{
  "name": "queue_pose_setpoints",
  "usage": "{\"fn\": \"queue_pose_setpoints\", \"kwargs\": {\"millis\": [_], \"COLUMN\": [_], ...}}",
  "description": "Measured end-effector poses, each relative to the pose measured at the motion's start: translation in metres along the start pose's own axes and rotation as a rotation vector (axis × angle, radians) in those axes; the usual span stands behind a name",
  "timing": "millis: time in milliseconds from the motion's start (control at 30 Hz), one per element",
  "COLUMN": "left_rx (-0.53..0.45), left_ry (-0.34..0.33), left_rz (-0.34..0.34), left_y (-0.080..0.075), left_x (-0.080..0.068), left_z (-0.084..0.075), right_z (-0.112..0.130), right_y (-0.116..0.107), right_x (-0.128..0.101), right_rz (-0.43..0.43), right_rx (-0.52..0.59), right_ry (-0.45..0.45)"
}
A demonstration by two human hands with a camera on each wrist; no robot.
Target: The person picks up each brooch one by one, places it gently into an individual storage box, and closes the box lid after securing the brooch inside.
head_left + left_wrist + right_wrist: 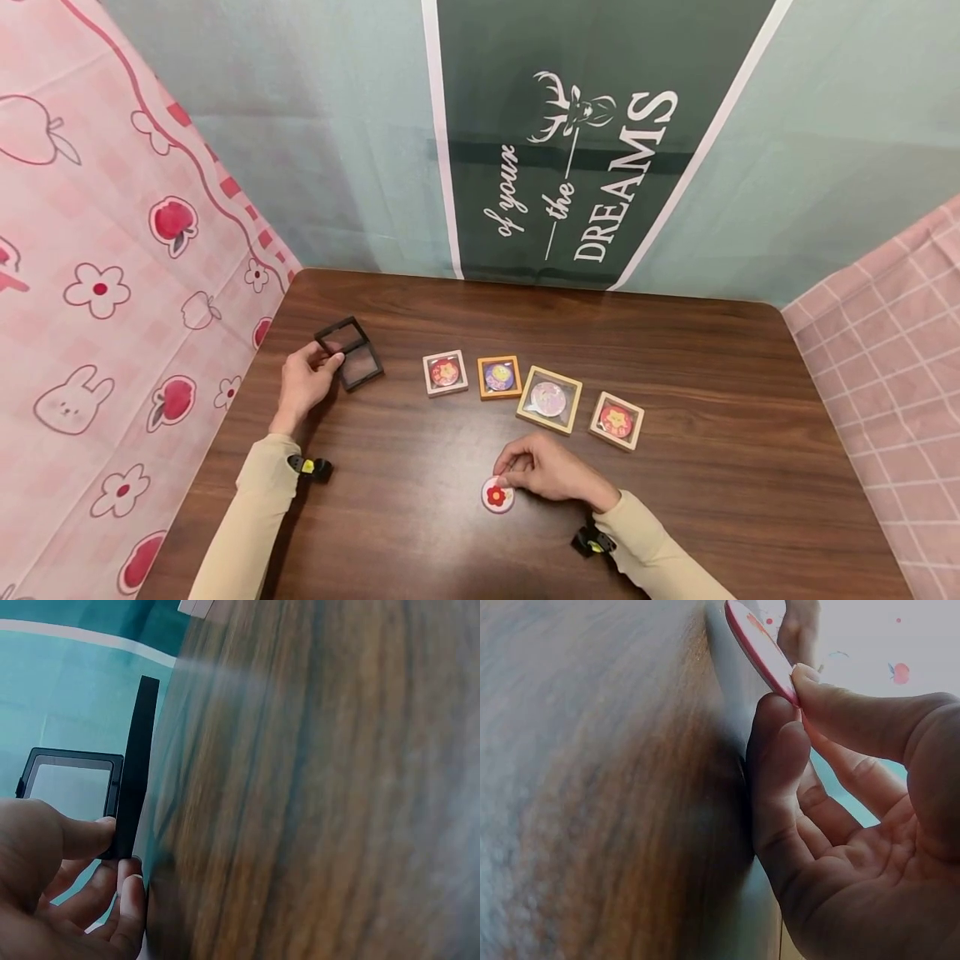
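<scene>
At the table's left side, my left hand (pixel 306 377) pinches a black display frame (pixel 362 364) that stands unfolded on its hinge, with clear film in both halves. The left wrist view shows one half of the black frame (pixel 135 769) edge-on, with the thumb at the hinge side. Nearer the front, my right hand (pixel 551 468) holds a round badge (pixel 497 496) with a red flower on white, by its edge between thumb and fingers. In the right wrist view the badge (pixel 761 652) is seen from the side, its rim pink.
Across the middle lie a pink frame (pixel 429 383), an orange frame (pixel 483 390), a larger yellow frame (pixel 555 426) and a pale wooden-coloured frame (pixel 637 417), each with a round badge inside. Printed cloths hang behind the brown table (pixel 712 467) and at both sides.
</scene>
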State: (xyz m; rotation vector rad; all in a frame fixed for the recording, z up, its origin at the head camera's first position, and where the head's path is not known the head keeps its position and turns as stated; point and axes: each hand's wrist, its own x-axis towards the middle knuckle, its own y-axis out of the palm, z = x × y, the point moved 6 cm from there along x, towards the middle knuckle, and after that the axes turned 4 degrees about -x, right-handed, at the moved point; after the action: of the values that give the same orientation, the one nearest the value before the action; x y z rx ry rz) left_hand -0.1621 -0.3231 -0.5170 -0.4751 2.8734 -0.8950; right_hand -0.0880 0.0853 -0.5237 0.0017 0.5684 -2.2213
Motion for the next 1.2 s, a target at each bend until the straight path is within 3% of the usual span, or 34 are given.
{"fn": "queue_pose_setpoints", "kwargs": {"millis": [633,1000,1200], "left_rx": [-0.028,-0.005,0.006], "left_ry": [0.051,0.067,0.114], "left_rz": [0.102,0.173,0.221], "left_y": [0.015,0.026,0.031], "left_x": [-0.014,-0.033,-0.045], "left_z": [-0.007,-0.017,-0.024], "right_z": [0.001,-0.001,0.0], "right_y": [-0.001,-0.001,-0.002], "right_x": [0.0,-0.002,-0.002], "right_rz": [0.002,-0.01,-0.019], "right_rx": [0.005,-0.009,0.002], "right_ry": [0.004,-0.009,-0.017]}}
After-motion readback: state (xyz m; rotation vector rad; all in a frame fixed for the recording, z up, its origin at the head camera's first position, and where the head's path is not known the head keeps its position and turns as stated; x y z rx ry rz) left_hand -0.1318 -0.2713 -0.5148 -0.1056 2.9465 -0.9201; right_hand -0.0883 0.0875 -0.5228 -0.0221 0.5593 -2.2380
